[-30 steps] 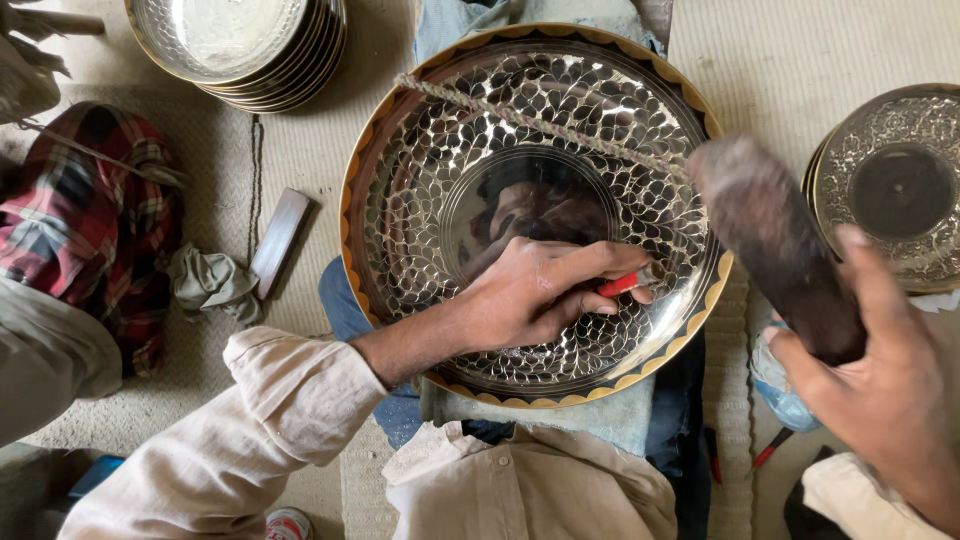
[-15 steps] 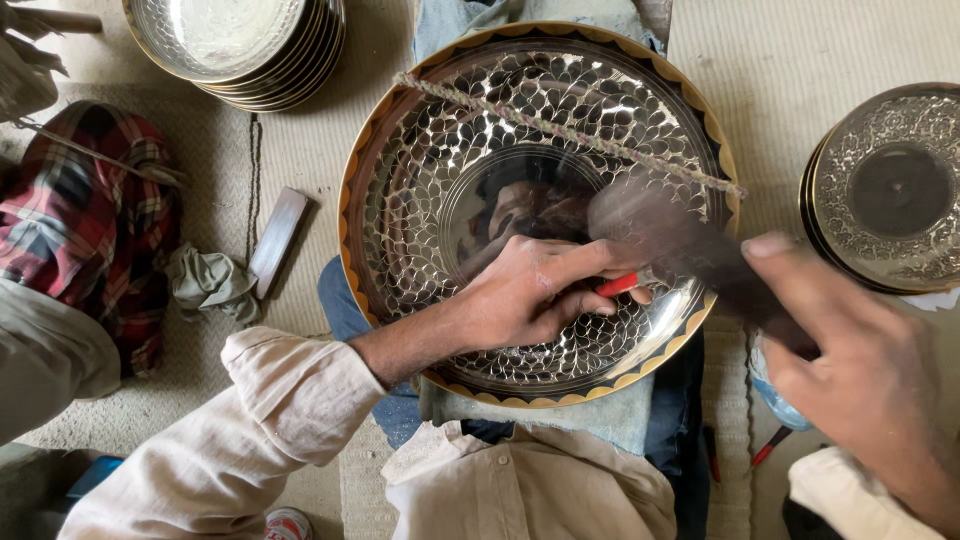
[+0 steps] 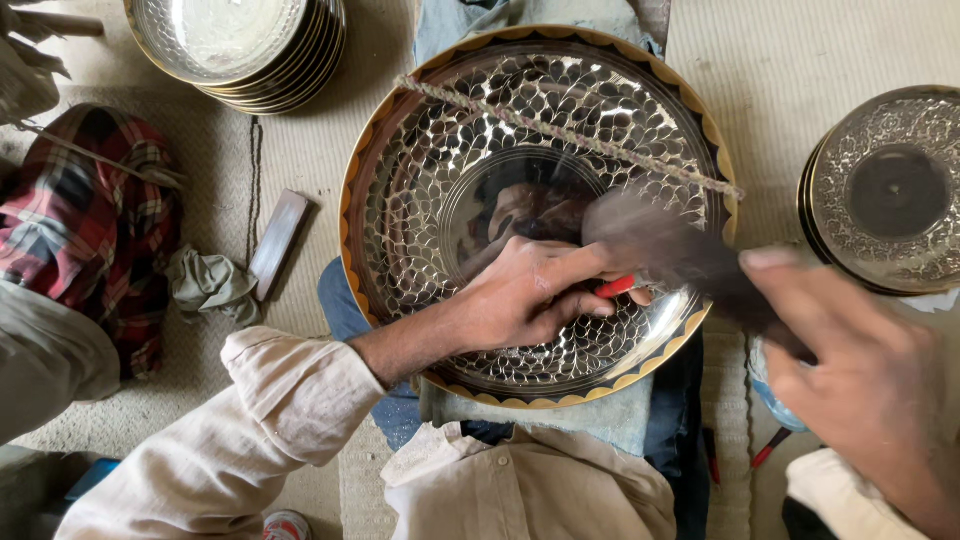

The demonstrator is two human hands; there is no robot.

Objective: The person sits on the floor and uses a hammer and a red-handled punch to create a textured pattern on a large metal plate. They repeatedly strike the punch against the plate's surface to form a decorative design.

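A large shiny metal tray [image 3: 430,120] with a scale-like pattern and a gold rim rests on my lap. My left hand [image 3: 525,295] lies inside it, near the lower right of the round centre, pinching a small red-handled tool [image 3: 615,287]. My right hand [image 3: 865,380] is at the lower right and grips a dark hammer [image 3: 665,245], blurred, with its head over the tray just above the red tool. A twisted cord [image 3: 570,135] runs slantwise across the tray's top.
A stack of plain metal plates [image 3: 240,45] sits at the top left, an engraved stack [image 3: 890,190] at the right. A small wooden block [image 3: 278,240] and a crumpled cloth [image 3: 205,285] lie on the mat on the left, beside a checked cloth [image 3: 90,230].
The hammer in my right hand has swung down and leftwards, from beside the tray's right rim to above the red tool. My left hand has stayed in place.
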